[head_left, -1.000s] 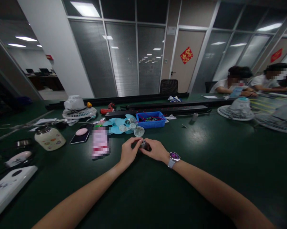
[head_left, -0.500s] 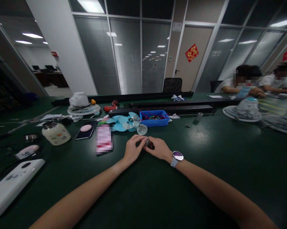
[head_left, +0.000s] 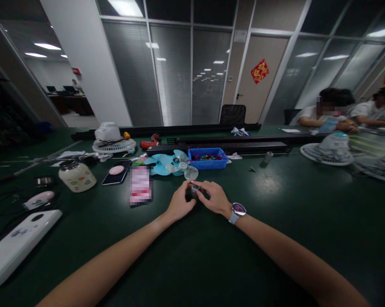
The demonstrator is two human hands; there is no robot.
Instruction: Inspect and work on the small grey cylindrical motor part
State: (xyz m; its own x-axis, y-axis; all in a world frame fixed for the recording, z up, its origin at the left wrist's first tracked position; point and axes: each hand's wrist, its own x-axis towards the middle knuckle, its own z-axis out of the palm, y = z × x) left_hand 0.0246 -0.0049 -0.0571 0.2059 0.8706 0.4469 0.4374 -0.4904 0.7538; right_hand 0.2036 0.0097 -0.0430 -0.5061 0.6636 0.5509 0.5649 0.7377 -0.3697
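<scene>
Both hands meet at the middle of the table around a small grey metal cylinder (head_left: pixel 195 192), which looks like a small motor. My left hand (head_left: pixel 180 203) curls round its left side, with the fingertips at the top and the thumb low at the near side. From the right, my right hand (head_left: pixel 215 198) grips it with thumb and fingers near its upper end. The fingers cover part of the cylinder, so its details are hidden. Just beyond my hands lie light-blue and clear fan blades (head_left: pixel 162 164).
Behind the blades stands a blue bin (head_left: pixel 208 158) with wires. A similar grey cylinder (head_left: pixel 268 157) stands to the right. A phone (head_left: pixel 141 184), cream bottle (head_left: pixel 77 175) and white case (head_left: pixel 22 245) lie left. Fan parts (head_left: pixel 334 148) are near two people at right.
My left thumb has come down from the cylinder's top to its near side, showing more of the cylinder. My right fingers have shifted slightly over its top. The view has tilted slightly.
</scene>
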